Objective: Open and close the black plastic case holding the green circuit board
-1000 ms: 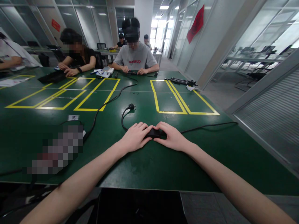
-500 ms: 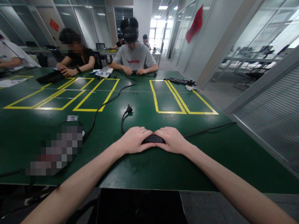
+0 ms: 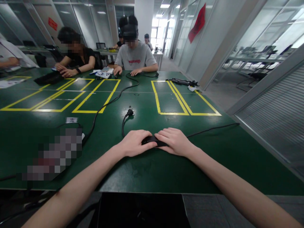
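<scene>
Between my two hands is a black power adapter (image 3: pixel 149 139) with a cord at each side, low over the green table (image 3: pixel 152 177). My left hand (image 3: pixel 134 143) grips its left end, thumb along the near side and fingers at the far side. Around the right end wraps my right hand (image 3: pixel 175 141), its fingers lying across the top. Much of the adapter is hidden by my fingers. Beyond my left hand a short cord ends in a black plug (image 3: pixel 129 112), its prongs pointing right. A thin cable (image 3: pixel 213 129) runs off to the right.
A pixelated object (image 3: pixel 57 155) lies at the left, near a small label marked 24 (image 3: pixel 71 120). A long black cable (image 3: pixel 95 122) crosses the table. Yellow tape rectangles (image 3: pixel 172 113) mark its surface. A folded black tripod (image 3: pixel 181 82) lies far right. Co-workers (image 3: pixel 136 57) sit opposite.
The adapter has turned slightly in my hands, and my right fingers have shifted over its top. Across the table, a co-worker's hand has moved left. The view has shifted slightly.
</scene>
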Demonstrator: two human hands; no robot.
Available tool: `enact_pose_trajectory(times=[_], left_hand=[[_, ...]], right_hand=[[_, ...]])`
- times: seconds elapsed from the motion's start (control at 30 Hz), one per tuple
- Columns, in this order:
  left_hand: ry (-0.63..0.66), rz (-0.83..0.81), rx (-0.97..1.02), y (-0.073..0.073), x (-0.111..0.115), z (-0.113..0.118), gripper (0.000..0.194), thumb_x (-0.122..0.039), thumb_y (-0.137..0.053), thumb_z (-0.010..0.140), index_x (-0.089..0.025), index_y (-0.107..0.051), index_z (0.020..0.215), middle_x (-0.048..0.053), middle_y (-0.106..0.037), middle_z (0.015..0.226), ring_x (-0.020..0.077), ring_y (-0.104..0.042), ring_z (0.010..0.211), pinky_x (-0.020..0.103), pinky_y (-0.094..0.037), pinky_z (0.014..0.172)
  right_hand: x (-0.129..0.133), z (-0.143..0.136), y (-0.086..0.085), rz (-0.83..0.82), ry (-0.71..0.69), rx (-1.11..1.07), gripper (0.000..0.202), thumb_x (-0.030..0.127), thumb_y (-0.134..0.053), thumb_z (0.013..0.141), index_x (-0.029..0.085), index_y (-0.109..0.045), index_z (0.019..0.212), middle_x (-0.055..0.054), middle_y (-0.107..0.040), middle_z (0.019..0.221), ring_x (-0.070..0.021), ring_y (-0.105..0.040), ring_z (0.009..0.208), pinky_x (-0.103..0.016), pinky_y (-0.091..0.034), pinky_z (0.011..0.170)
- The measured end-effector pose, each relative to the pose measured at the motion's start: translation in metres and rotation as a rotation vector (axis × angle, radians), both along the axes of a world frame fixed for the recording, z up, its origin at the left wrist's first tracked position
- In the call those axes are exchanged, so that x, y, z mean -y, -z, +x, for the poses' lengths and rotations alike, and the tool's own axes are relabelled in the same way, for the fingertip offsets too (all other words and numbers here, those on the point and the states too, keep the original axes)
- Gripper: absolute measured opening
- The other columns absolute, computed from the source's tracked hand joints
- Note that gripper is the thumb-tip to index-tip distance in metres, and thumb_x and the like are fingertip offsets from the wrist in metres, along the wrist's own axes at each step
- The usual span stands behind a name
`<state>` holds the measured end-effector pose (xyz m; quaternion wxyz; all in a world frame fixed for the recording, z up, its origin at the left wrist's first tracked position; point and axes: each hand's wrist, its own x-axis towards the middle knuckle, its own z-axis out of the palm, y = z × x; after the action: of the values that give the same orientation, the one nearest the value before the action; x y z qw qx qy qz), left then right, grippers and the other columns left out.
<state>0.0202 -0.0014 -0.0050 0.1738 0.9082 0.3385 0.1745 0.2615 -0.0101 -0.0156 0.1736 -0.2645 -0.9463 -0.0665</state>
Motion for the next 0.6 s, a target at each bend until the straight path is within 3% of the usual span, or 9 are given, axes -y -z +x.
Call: enact_pose_trajectory(times=[0.13, 0.27, 0.4, 0.6], left_hand=[[-0.088, -0.268, 0.115, -0.0028, -0.0015, 0.0007, 0.045, -0.047, -0.041, 0.104, -0.020, -0.071, 0.083, 0.001, -0.072, 0.078, 0.0184, -0.062, 0.072, 0.028, -0.044, 0.067], [-0.111, -0.386, 0.247, -0.0029, -0.0019, 0.0015, 0.033, -0.047, -0.058, 0.095, -0.018, -0.072, 0.093, 0.001, -0.072, 0.081, 0.0176, -0.061, 0.074, 0.026, -0.045, 0.065], [-0.132, -0.248, 0.239, 0.0010, -0.0024, -0.0001, 0.024, -0.042, -0.067, 0.090, -0.019, -0.071, 0.098, 0.003, -0.073, 0.089, 0.0190, -0.064, 0.080, 0.028, -0.048, 0.071], [-0.113, 0.018, 0.133, 0.0025, -0.0017, -0.0022, 0.024, -0.041, -0.067, 0.094, -0.020, -0.070, 0.105, 0.006, -0.074, 0.098, 0.0221, -0.068, 0.089, 0.033, -0.052, 0.080]], right_hand=[[-0.0014, 0.0022, 0.0012, 0.010, 0.019, -0.036, 0.044, 0.045, -0.039, 0.108, 0.016, -0.065, 0.127, -0.016, -0.073, 0.110, -0.0264, -0.066, 0.094, -0.038, -0.049, 0.078], [-0.0027, 0.0004, 0.0016, -0.081, 0.066, -0.106, 0.036, 0.043, -0.052, 0.103, 0.019, -0.065, 0.127, -0.013, -0.073, 0.105, -0.0243, -0.069, 0.091, -0.035, -0.051, 0.078], [-0.0023, -0.0015, -0.0004, -0.257, 0.098, -0.137, 0.039, 0.045, -0.063, 0.097, 0.021, -0.065, 0.127, -0.009, -0.073, 0.104, -0.0222, -0.070, 0.087, -0.031, -0.052, 0.073], [-0.0028, -0.0069, 0.0020, -0.409, 0.188, -0.281, 0.033, 0.037, -0.045, 0.106, 0.023, -0.072, 0.117, -0.007, -0.075, 0.100, -0.0217, -0.071, 0.091, -0.032, -0.053, 0.079]])
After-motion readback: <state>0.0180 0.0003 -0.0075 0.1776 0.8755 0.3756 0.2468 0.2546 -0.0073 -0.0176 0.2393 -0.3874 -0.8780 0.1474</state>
